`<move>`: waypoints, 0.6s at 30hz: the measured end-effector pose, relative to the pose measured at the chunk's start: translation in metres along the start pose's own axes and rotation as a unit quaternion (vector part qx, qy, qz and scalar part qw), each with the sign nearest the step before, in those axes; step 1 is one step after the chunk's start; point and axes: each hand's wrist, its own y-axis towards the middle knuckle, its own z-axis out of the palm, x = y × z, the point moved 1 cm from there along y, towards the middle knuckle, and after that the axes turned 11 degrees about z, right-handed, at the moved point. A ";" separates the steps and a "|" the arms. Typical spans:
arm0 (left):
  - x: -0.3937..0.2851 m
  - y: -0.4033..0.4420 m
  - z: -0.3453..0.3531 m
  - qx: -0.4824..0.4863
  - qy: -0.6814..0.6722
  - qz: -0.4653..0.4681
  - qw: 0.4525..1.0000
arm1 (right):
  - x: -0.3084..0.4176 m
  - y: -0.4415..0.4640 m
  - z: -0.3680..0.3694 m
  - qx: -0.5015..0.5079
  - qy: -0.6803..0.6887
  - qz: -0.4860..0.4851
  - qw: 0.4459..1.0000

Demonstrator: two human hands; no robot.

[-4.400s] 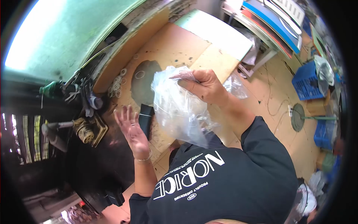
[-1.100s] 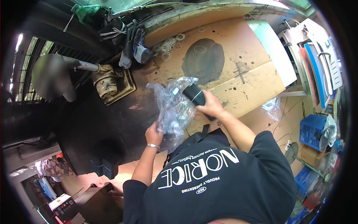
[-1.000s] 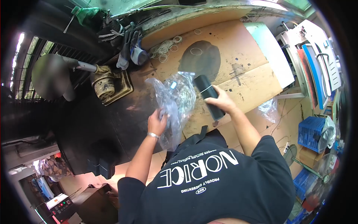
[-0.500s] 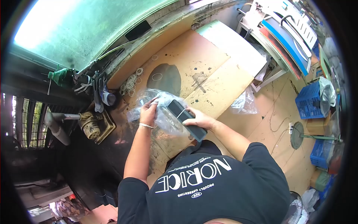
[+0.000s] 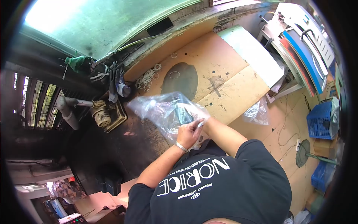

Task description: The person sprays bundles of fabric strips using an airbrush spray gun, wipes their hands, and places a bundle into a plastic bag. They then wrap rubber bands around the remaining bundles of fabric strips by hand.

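Note:
A clear plastic bag point(image 5: 158, 110) is stretched out over the cardboard-covered table. My left hand point(image 5: 189, 133), with a bracelet at the wrist, is closed on the bag's near edge. Through the film shows a dark bundle point(image 5: 182, 114), blurred by the plastic. My right hand point(image 5: 200, 115) is inside the bag's mouth beside the bundle, its fingers mostly covered by film and by my left hand.
Pale rubber rings point(image 5: 147, 77) lie near a dark round stain on the cardboard point(image 5: 238, 86). At the left are gloves point(image 5: 121, 87) and a grimy metal fixture point(image 5: 102, 115). Another clear bag point(image 5: 257, 112), a blue crate point(image 5: 320, 120) and a fan point(image 5: 304, 153) are at the right.
The dark bundle, held outside the bag in my right hand a second ago, is now within it. My left hand has moved right to the bag's mouth, and the bag is spread out leftward.

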 end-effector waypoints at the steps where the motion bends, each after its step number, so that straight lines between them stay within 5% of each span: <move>1: 0.003 -0.003 0.002 0.019 -0.053 0.003 0.998 | 0.001 0.004 0.005 -0.025 0.060 0.002 0.998; 4: 0.001 -0.007 0.006 -0.008 -0.113 -0.002 0.994 | 0.008 0.019 0.022 -0.093 0.161 0.011 0.983; 7: 0.009 -0.009 -0.004 -0.134 -0.171 0.036 0.975 | 0.010 0.028 0.017 -0.122 0.171 0.014 0.978; 12: 0.038 0.012 -0.088 -0.305 -0.209 -0.040 0.928 | 0.043 -0.046 -0.053 -0.122 -0.041 -0.127 0.983; 14: 0.058 0.017 -0.122 -0.235 -0.151 -0.056 0.959 | 0.037 -0.071 -0.068 -0.093 -0.220 -0.166 0.957; 16: 0.051 0.024 -0.149 -0.092 0.003 0.019 0.996 | 0.024 -0.083 -0.075 -0.067 -0.363 -0.175 0.913; 18: 0.038 0.026 -0.162 0.065 0.178 0.113 0.975 | 0.010 -0.078 -0.085 -0.045 -0.473 -0.153 0.867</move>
